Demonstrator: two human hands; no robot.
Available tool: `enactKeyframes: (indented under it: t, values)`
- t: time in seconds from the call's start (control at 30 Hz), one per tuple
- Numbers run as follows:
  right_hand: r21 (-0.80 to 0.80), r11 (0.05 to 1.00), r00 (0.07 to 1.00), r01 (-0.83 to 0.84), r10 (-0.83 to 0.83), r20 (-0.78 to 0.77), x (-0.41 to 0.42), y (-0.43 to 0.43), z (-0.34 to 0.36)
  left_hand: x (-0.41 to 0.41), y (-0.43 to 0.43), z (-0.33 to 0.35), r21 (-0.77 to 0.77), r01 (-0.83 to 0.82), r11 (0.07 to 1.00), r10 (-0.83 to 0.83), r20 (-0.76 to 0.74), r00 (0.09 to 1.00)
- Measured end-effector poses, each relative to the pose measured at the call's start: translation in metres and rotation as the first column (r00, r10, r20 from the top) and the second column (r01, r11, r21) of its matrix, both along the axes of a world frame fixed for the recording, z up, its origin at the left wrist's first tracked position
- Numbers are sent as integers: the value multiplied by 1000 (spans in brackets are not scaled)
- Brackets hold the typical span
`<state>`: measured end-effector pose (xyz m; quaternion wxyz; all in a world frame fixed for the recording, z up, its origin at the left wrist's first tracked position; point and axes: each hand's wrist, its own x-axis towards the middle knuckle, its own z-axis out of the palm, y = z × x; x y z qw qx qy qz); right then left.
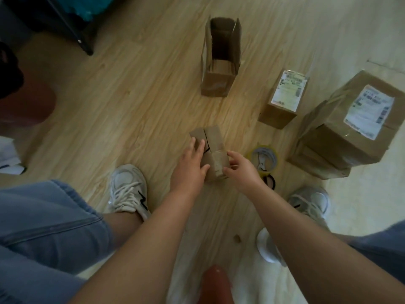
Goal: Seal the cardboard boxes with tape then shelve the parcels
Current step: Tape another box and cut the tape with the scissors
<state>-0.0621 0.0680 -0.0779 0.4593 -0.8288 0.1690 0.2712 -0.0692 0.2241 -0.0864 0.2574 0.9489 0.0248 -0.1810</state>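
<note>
Forearms [153,238]: both reach down and forward to the small box [213,139].
Small box: stands on the wooden floor [131,95] between the person's shoes; its top flaps are closed, with a taped strip over the near end and the seam beyond it bare.
Left hand [190,165]: fingers straight and slightly spread, pressing the left flap flat.
Right hand [241,170]: thumb and fingers curled round the box's near right corner.
Tape roll [252,153]: lies just right of the box, with scissors [262,164] across it.
Other boxes: open box [215,84] beyond; two labelled parcels [282,99] at right.
Risk: lifting the left hand may let the flaps spring up, because the seam looks only partly taped.
Risk: reaching for the tape could catch the scissor blades.
</note>
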Motion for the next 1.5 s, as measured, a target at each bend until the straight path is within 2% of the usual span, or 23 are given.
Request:
enactKeyframes:
  t: [0.2,0.4,0.53,0.67,0.73,0.8,0.87,0.93,1.03,1.17,1.27,1.4,1.5]
  values:
    - [2,1000,1000,14,-14,15,-4,-4,-4,-1,0,-17,130,156,979,-154,-26,988]
    - [-22,1000,999,-5,6,31,-4,-2,-12,4,0,-21,219,199,955,-185,-81,979]
    - [-3,1000,1000,12,-12,-5,-2,-6,-14,5,-3,-16,217,196,956,-176,-108,978]
    - [25,999,999,32,-32,-13,-3,-12,-9,0,0,-12,165,164,972,-156,-62,986]
    - [-22,994,994,103,-103,35,-5,-20,-5,-3,2,-9,111,127,986,-126,-12,992]
    - [-184,969,981,167,-145,128,-6,-35,-6,-4,1,-3,75,99,992,-102,34,994]
    - [-403,912,989,79,-20,149,-5,-52,-13,-3,-1,3,46,71,996,-75,72,995]
    - [-537,838,992,-96,128,23,-3,-64,-21,0,-3,7,3,54,999,-54,96,994]
    - [-617,710,938,-339,306,-163,-1,-69,-28,2,-7,10,-78,37,996,-29,105,994]
    - [-650,617,884,-444,419,-206,1,-72,-34,5,-8,10,-137,29,990,-15,102,995]
    - [-640,663,912,-388,375,-164,3,-74,-32,9,-6,12,-150,2,989,8,65,998]
    - [-591,784,973,-193,231,-12,5,-75,-16,10,-5,17,-156,-28,987,27,-9,1000]
    - [-521,851,994,-62,102,48,5,-73,5,9,-8,25,-149,-39,988,26,-88,996]
